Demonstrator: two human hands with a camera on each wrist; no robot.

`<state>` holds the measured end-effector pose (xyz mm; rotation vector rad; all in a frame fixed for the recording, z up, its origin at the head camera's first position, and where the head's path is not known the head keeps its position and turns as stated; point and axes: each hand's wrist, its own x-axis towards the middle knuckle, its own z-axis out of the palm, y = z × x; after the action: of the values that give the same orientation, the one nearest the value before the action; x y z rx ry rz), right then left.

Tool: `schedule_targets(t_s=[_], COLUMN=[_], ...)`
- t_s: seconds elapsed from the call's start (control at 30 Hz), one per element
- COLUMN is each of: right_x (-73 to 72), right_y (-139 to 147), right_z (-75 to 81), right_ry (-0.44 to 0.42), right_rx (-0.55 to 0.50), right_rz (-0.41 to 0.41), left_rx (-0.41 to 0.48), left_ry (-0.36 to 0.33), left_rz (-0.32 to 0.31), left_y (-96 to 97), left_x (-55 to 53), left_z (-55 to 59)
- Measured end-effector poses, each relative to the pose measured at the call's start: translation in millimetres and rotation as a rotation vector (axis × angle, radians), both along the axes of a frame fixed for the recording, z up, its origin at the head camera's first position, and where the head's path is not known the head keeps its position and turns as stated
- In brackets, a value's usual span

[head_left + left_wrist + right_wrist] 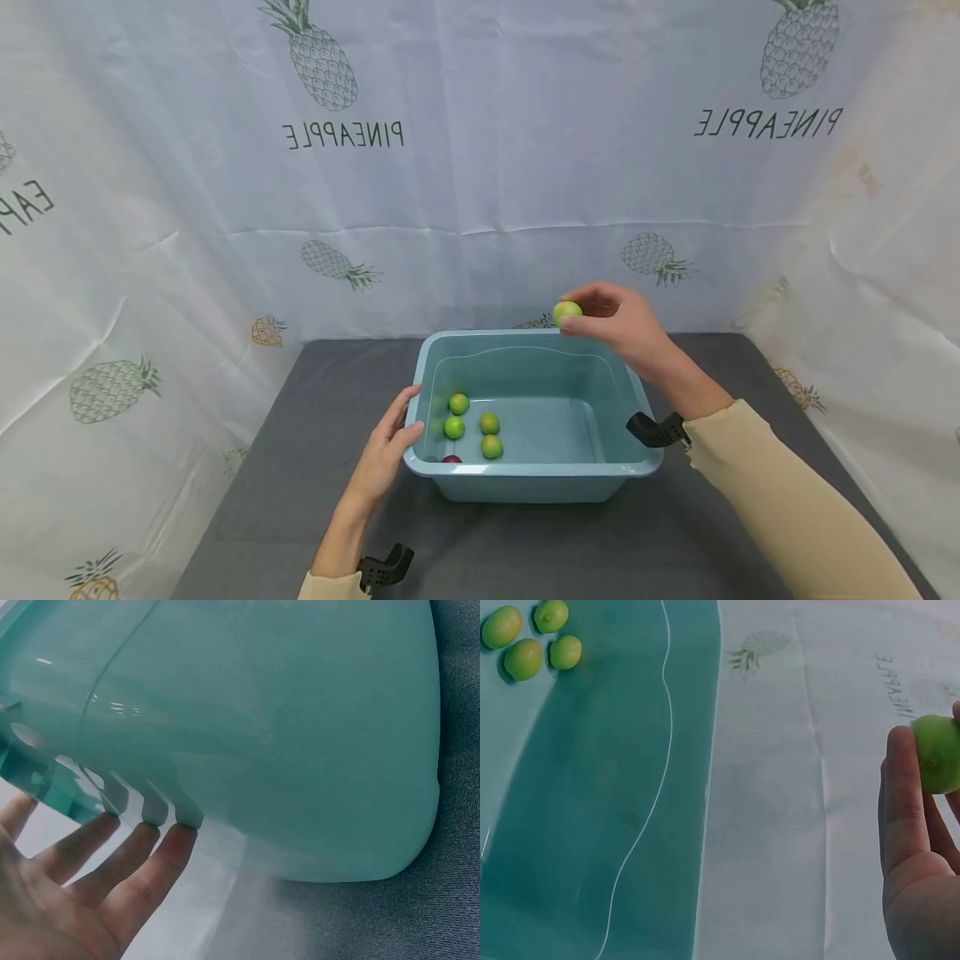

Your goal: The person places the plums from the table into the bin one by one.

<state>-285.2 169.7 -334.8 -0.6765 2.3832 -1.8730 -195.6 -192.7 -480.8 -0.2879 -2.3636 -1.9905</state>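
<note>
A light blue plastic basin (525, 469) stands on the dark grey table. On its floor, toward the left, several green limes lie close together, one of them a front lime (491, 447). Part of a dark red round thing (452, 458) shows behind the front rim. My left hand (384, 454) holds the basin's left rim; in the left wrist view, fingertips (184, 834) touch the outer wall. Above the back right rim, my right hand (618, 325) pinches a yellowish-green lime (567, 312) between thumb and fingers. The right wrist view also shows this lime (936, 754).
Behind and at both sides of the table (300, 483) hangs a pale curtain (487, 167) printed with pineapples. The basin's back wall (525, 367) rises below the right hand. Each wrist wears a black band, such as the right band (656, 431).
</note>
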Motion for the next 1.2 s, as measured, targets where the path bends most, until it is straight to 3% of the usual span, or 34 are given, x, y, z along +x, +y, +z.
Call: schedule_targets(t_s=[0.33, 0.67, 1.2], right_x=[-16.6, -28.5, -40.8], right_y=[-30, -53, -78], right_z=[-2.9, -19.7, -47.5], right_ry=[0.019, 0.016, -0.031], right_rx=[0.073, 0.07, 0.1], right_rz=[0.028, 0.141, 0.224], left_rx=[-0.001, -0.001, 0.004], left_ry=[0.0, -0.004, -0.001], left_rz=[0.01, 0.012, 0.001], left_y=[0.2, 0.2, 0.5], left_x=[0.1, 1.6, 2.0], left_z=[0.4, 0.0, 1.3])
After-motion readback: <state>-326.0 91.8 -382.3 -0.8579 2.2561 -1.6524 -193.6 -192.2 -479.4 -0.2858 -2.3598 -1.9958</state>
